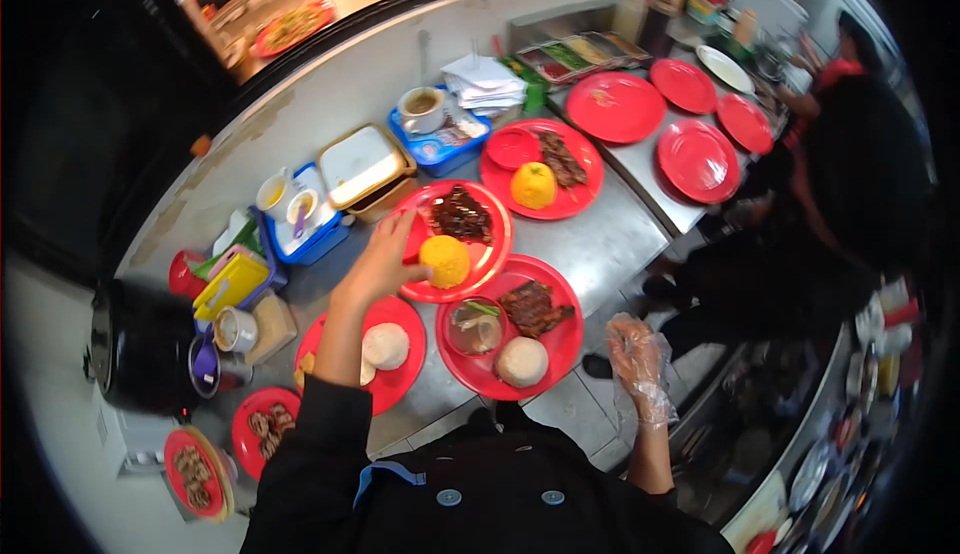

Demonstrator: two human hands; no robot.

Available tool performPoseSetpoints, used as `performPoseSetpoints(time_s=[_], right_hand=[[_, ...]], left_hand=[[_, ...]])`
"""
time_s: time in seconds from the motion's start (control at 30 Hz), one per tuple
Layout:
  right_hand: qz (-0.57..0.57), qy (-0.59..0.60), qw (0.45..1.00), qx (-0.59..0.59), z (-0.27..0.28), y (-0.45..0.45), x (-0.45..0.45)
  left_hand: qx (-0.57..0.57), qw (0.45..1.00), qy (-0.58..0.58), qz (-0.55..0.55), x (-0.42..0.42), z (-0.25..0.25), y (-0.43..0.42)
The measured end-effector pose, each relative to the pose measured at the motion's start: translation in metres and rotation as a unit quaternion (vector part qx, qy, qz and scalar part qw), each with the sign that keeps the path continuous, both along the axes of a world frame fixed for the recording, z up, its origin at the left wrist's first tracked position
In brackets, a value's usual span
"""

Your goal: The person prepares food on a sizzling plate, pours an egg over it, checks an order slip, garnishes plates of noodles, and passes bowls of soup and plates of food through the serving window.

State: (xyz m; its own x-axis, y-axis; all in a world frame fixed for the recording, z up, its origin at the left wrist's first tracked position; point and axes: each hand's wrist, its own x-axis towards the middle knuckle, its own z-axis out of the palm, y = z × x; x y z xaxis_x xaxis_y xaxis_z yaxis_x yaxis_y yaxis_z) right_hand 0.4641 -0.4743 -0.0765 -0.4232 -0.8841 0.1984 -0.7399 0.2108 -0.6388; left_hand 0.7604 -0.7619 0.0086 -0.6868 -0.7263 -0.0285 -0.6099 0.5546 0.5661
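My bare left hand [382, 262] reaches over a red plate [497, 266] with glazed dark meat [461, 215] and a mound of yellow rice [444, 261]. Its thumb and fingers are around a small red bowl [416, 237] at the plate's left side, partly hidden by the hand. My right hand [638, 362], in a clear plastic glove, hangs off the counter's edge with fingers curled and nothing visible in them. Between my hands sits a red plate [563, 359] with a bowl of soup [474, 328], browned meat [537, 308] and white rice [521, 362].
Another plated meal [590, 154] stands farther back on the steel counter [632, 226]. Several red plates [615, 107] lie at the far right. Blue trays [440, 154], a tan container [365, 166] and a black cooker [145, 344] line the wall. A person in dark clothes [800, 254] stands at right.
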Motion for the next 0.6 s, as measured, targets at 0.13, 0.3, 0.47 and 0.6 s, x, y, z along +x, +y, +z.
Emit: performPoseSetpoints(time_s=[0.13, 0.3, 0.47, 0.6], right_hand=[[-0.083, 0.004, 0.991, 0.101, -0.016, 0.086, 0.019], [-0.285, 0.009, 0.921, 0.265, -0.025, 0.221, 0.063], [-0.468, -0.004, 0.817, 0.336, -0.02, 0.327, 0.086], [-0.466, 0.185, 0.791, 0.35, -0.033, 0.356, 0.088]], left_hand=[[0.289, 0.946, 0.049, -0.14, -0.057, 0.028, 0.116], [0.22, 0.84, -0.037, -0.495, -0.1, -0.053, 0.242], [0.221, 0.754, -0.133, -0.604, -0.12, -0.081, 0.312], [0.189, 0.758, -0.13, -0.61, -0.138, -0.078, 0.329]])
